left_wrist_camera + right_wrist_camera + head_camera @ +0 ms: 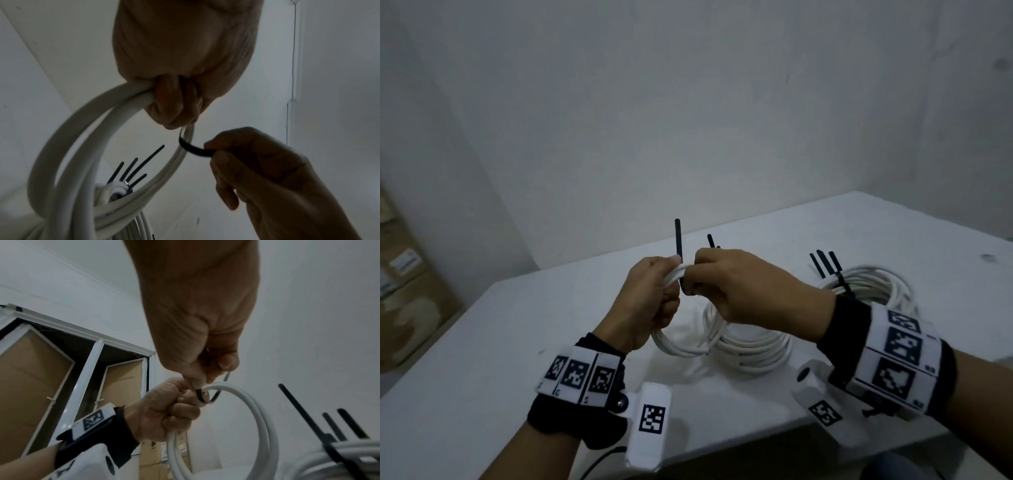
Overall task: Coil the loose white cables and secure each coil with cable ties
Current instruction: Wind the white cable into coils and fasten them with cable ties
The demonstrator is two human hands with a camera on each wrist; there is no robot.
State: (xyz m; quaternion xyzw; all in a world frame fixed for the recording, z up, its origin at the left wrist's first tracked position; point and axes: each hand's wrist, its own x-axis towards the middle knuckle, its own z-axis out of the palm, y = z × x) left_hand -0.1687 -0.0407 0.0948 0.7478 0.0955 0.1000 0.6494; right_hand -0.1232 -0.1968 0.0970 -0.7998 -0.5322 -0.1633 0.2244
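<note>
My left hand (654, 294) grips the top of a white cable coil (743, 346) whose lower loops rest on the white table (482, 359). A black cable tie (678, 240) runs round the gripped strands, its tail sticking up. My right hand (709, 281) pinches the tie's other end just right of the left fist. In the left wrist view the left hand (174, 100) holds the cable coil (68, 154) while the right hand (222, 154) pinches the curved cable tie (193, 149). The right wrist view shows the right hand (205, 374) pulling the cable tie (202, 396) by the left hand (164, 412).
A second white coil (869, 284) lies at the right of the table, bound with black ties whose tails (823, 265) stick up. Cardboard boxes (404, 281) stand left of the table. The table's near edge runs below my wrists.
</note>
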